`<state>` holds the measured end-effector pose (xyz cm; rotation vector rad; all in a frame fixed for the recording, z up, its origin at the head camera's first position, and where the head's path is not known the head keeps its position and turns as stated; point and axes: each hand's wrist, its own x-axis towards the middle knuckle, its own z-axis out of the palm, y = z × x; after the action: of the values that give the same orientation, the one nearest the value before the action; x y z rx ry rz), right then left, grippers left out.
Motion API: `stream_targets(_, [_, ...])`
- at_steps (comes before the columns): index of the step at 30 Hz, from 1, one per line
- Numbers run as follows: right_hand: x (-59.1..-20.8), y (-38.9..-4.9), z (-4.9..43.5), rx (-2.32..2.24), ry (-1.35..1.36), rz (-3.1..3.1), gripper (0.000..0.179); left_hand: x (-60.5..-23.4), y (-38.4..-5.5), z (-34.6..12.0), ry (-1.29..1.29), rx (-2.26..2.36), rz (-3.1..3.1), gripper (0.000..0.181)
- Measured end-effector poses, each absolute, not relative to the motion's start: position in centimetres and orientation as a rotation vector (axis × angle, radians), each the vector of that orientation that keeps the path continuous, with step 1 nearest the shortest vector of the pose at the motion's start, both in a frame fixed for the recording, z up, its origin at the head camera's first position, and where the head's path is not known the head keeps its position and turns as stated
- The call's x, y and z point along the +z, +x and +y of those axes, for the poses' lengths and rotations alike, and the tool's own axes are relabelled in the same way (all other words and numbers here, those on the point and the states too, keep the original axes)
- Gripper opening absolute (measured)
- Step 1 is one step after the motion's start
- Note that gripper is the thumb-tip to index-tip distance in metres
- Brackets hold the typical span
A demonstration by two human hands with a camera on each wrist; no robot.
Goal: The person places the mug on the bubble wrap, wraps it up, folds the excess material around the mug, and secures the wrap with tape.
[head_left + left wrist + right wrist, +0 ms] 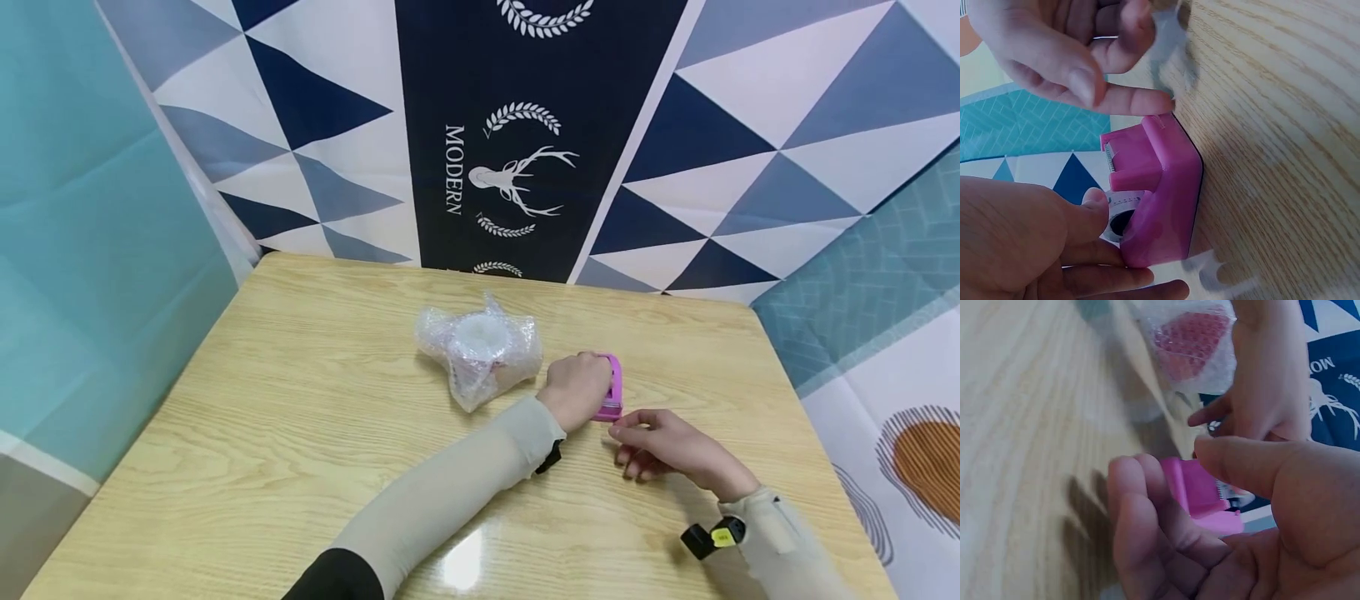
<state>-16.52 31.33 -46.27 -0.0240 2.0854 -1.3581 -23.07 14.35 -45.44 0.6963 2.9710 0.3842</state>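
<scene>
A pink tape dispenser [1169, 194] with a serrated metal cutter and a tape roll [1124, 215] stands on the table. My left hand [577, 387] holds its rear end; in the left wrist view the thumb lies by the roll and the fingers reach along the back. At the dispenser's front is my right hand [663, 446], fingers loosely bent, with one fingertip at or very near the front edge. Nothing shows held in the right hand. In the right wrist view, the right hand [1222, 519] partly hides the dispenser [1200, 494].
A bubble-wrapped bundle [480, 346], white on top with pink showing through, sits on the table [300, 400] left of the left hand. Behind the table's far edge hangs a patterned cloth [330, 100]. The left forearm [450, 483] crosses the middle of the table.
</scene>
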Motion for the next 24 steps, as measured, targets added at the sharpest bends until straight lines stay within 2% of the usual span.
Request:
stream_targets(10, [-46.5,-16.1,31.3,-1.346,-0.072,2.162,0.039,-45.4,-22.7,14.7,0.711,0.338,2.991,0.025])
stream_targets(17, [-46.4,-15.7,30.5,-1.355,0.077,2.257,0.044,-45.4,-22.6,14.6,0.704,0.291,2.991,0.017])
stream_targets(24, [-46.9,-15.8,30.3,-1.435,0.045,2.239,0.042,-45.4,-22.6,14.3,0.715,0.305,2.976,0.021])
